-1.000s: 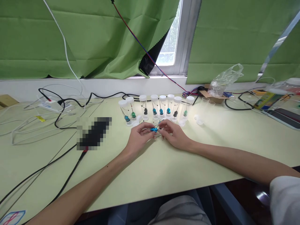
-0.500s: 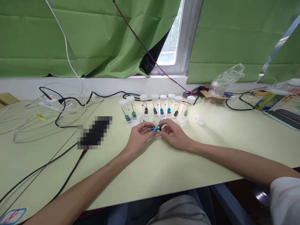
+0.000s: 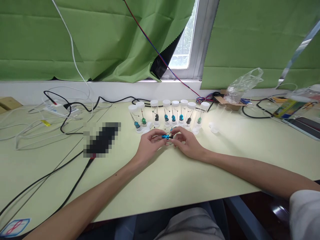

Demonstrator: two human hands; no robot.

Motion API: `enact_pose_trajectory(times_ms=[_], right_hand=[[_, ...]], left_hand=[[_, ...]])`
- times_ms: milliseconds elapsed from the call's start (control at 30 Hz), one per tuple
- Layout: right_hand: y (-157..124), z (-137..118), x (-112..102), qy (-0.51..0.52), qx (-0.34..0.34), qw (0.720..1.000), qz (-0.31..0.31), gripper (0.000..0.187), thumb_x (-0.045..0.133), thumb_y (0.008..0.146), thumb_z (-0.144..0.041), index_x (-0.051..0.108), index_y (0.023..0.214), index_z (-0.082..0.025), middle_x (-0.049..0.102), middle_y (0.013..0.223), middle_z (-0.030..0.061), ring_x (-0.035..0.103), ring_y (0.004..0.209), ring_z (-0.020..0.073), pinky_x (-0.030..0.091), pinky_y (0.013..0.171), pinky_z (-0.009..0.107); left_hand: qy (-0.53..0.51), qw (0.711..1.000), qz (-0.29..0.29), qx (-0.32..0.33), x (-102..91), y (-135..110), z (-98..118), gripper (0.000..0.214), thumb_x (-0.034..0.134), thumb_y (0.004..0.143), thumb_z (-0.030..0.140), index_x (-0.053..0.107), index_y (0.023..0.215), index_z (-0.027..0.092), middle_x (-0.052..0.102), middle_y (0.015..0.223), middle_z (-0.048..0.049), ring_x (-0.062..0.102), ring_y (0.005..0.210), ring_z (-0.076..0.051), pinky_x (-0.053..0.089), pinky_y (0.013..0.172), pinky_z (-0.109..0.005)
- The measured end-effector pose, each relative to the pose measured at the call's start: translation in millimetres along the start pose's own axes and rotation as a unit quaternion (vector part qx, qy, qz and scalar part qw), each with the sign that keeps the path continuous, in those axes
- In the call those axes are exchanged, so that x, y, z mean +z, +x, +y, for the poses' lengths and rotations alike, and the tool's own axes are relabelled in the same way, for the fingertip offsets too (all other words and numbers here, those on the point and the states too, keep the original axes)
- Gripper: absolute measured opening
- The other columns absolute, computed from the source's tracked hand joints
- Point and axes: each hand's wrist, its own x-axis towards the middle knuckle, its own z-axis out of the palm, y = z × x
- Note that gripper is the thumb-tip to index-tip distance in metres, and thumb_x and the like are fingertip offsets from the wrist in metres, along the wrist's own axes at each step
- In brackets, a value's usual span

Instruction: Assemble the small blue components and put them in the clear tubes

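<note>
Head view: two bare forearms come in from the bottom edge and meet over the pale green table, just in front of a row of vials. Left hand: fingers curled, thumb and forefinger pinching the left end of a small blue part. Right hand: fingers drawn together, tips closed on the right, darker end of the same part. The blue part lies roughly level between the two hands, held at or just above the table surface; I cannot tell whether it touches. The row holds eight upright clear vials with white caps, standing side by side. Each has a small blue, green or black piece inside on a thin wire. A loose white cap lies on the table to the right of the row, and an uncapped clear vial stands just behind it. Farther right a crumpled plastic bag sits near the wall. To the left are a dark object, blurred out, black cables and a white power strip. Behind the table green curtains hang, parted at a window. A red-and-blue wire runs down across the gap to the table. A white sleeve shows at the lower right corner.
</note>
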Motion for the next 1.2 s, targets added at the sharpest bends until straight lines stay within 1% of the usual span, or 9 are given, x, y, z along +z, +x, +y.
enact_pose_trajectory(times_ms=[133, 300, 433, 500, 633, 700, 867, 1067, 1200], right_hand=[[-0.3, 0.5, -0.1, 0.002, 0.008, 1.000, 0.002, 0.020, 0.059, 0.093, -0.032, 0.054, 0.110, -0.022, 0.063, 0.098, 0.0042, 0.062, 0.065, 0.0122, 0.055, 0.064, 0.031], [-0.8, -0.5, 0.1, 0.022, 0.020, 1.000, -0.007, 0.017, 0.051, 0.098, -0.034, 0.053, 0.111, -0.022, 0.065, 0.080, -0.0003, 0.061, 0.060, 0.0124, 0.053, 0.063, 0.030], [-1.1, -4.2, -0.7, -0.001, 0.028, 1.000, -0.014, 0.018, 0.045, 0.102, -0.037, 0.054, 0.109, -0.022, 0.063, 0.071, -0.0023, 0.060, 0.060, 0.0127, 0.051, 0.064, 0.029], [-1.3, -6.4, -1.4, -0.016, 0.029, 0.999, -0.013, 0.019, 0.046, 0.101, -0.038, 0.055, 0.107, -0.022, 0.064, 0.076, -0.0007, 0.061, 0.062, 0.0130, 0.051, 0.064, 0.029], [-1.7, -7.7, -2.5, -0.032, 0.013, 0.999, -0.012, 0.020, 0.056, 0.095, -0.035, 0.054, 0.110, -0.022, 0.064, 0.102, 0.0058, 0.063, 0.071, 0.0135, 0.052, 0.064, 0.030], [-1.9, -6.8, -2.7, -0.033, 0.004, 0.999, -0.016, 0.021, 0.057, 0.094, -0.033, 0.053, 0.112, -0.022, 0.062, 0.109, 0.0071, 0.064, 0.075, 0.0139, 0.053, 0.065, 0.030], [-1.4, -3.7, -1.8, -0.022, 0.005, 1.000, -0.017, 0.018, 0.055, 0.095, -0.031, 0.053, 0.111, -0.022, 0.062, 0.106, 0.0062, 0.064, 0.074, 0.0139, 0.054, 0.067, 0.031], [-0.7, -7.3, -1.0, -0.013, 0.029, 0.999, -0.018, 0.018, 0.046, 0.101, -0.037, 0.054, 0.108, -0.023, 0.062, 0.076, -0.0008, 0.061, 0.063, 0.0134, 0.052, 0.066, 0.031], [-1.1, -8.8, -1.7, -0.031, 0.020, 0.999, -0.016, 0.019, 0.050, 0.098, -0.038, 0.055, 0.108, -0.022, 0.066, 0.096, 0.0042, 0.062, 0.068, 0.0132, 0.053, 0.066, 0.030]], left_hand=[[0.006, 1.000, 0.003, -0.001, -0.2, 0.5, -0.9, 0.028, 0.081, 0.067, 0.026, 0.067, 0.089, 0.016, 0.069, 0.096, -0.0056, 0.069, 0.085, -0.020, 0.059, 0.079, -0.036], [0.013, 1.000, -0.003, 0.001, -1.4, 0.9, -2.5, 0.028, 0.082, 0.065, 0.026, 0.068, 0.088, 0.016, 0.069, 0.096, -0.0049, 0.069, 0.084, -0.019, 0.059, 0.079, -0.034], [0.016, 1.000, -0.007, 0.005, -1.4, 0.7, -2.9, 0.028, 0.083, 0.066, 0.026, 0.068, 0.088, 0.016, 0.069, 0.094, -0.0048, 0.069, 0.087, -0.020, 0.058, 0.080, -0.034], [0.010, 1.000, -0.006, 0.004, -1.0, 0.5, -2.6, 0.028, 0.082, 0.066, 0.026, 0.068, 0.087, 0.016, 0.069, 0.094, -0.0046, 0.069, 0.086, -0.020, 0.059, 0.079, -0.034], [-0.001, 1.000, -0.005, 0.005, -0.4, 0.2, -2.0, 0.028, 0.082, 0.067, 0.026, 0.067, 0.088, 0.016, 0.069, 0.093, -0.0051, 0.070, 0.083, -0.020, 0.060, 0.080, -0.036], [-0.006, 1.000, -0.006, 0.006, -0.1, 0.5, -1.8, 0.028, 0.083, 0.067, 0.026, 0.067, 0.088, 0.016, 0.070, 0.093, -0.0053, 0.070, 0.083, -0.020, 0.060, 0.081, -0.037], [0.004, 1.000, -0.001, 0.000, 0.3, 0.9, -1.6, 0.027, 0.082, 0.066, 0.025, 0.067, 0.087, 0.016, 0.070, 0.092, -0.0048, 0.070, 0.083, -0.020, 0.059, 0.081, -0.036], [0.020, 1.000, -0.001, 0.003, -1.1, 0.7, -2.9, 0.026, 0.081, 0.066, 0.024, 0.068, 0.087, 0.017, 0.069, 0.093, -0.0039, 0.068, 0.087, -0.019, 0.058, 0.082, -0.033], [0.014, 1.000, 0.004, 0.001, -1.0, 0.9, -2.4, 0.026, 0.082, 0.066, 0.026, 0.068, 0.087, 0.017, 0.069, 0.093, -0.0040, 0.069, 0.087, -0.020, 0.058, 0.083, -0.035]])
